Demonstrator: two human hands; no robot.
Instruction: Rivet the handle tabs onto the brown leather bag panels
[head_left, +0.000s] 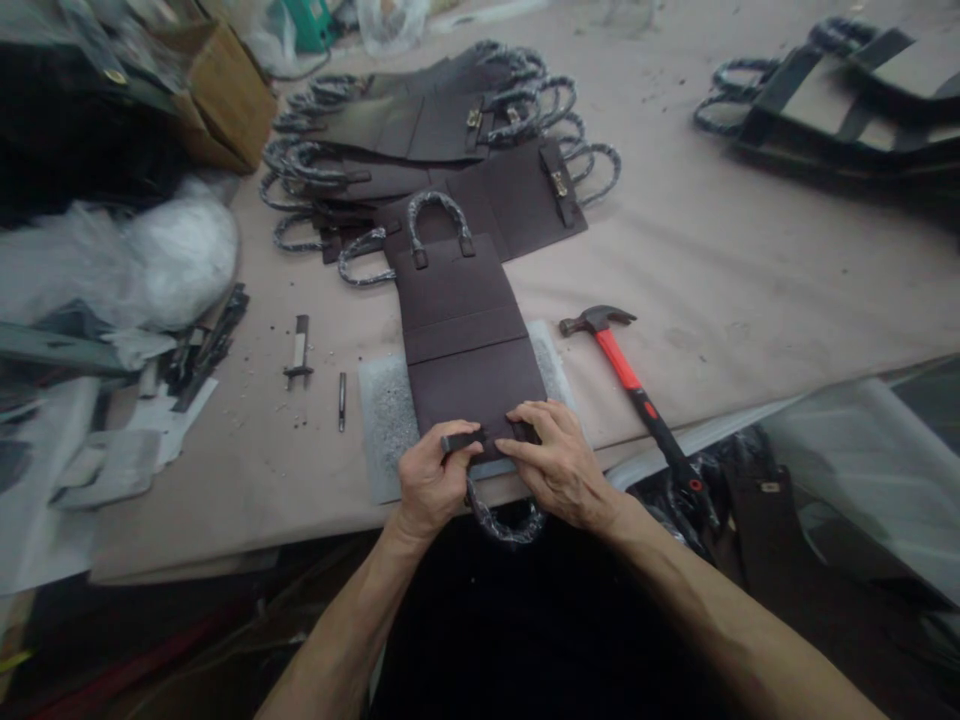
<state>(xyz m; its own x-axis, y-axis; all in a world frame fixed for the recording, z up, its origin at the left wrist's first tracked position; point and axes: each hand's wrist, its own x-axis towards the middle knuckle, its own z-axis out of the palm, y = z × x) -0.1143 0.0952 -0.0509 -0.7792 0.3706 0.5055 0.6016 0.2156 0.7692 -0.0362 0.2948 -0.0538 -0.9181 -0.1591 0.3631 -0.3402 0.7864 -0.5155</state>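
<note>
A dark brown bag panel [465, 290] with plastic-wrapped handles lies lengthwise in front of me, its near end over a pale speckled slab [386, 430]. My left hand [439, 475] is closed around a short dark strap [461, 438], pinched between thumb and forefinger at the panel's near end. My right hand [559, 460] presses its fingertips onto the panel beside the strap, thumb and forefinger close to the surface. What lies under the right fingers is hidden. One wrapped handle [506, 525] hangs over the table edge below my hands.
A claw hammer [626, 370] with a red and black handle lies to the right. Left are a small metal punch [342, 402] and a dark clamp-like tool [300, 350]. Stacked brown panels [420, 125] lie behind; black-and-white bag pieces [840, 100] sit far right.
</note>
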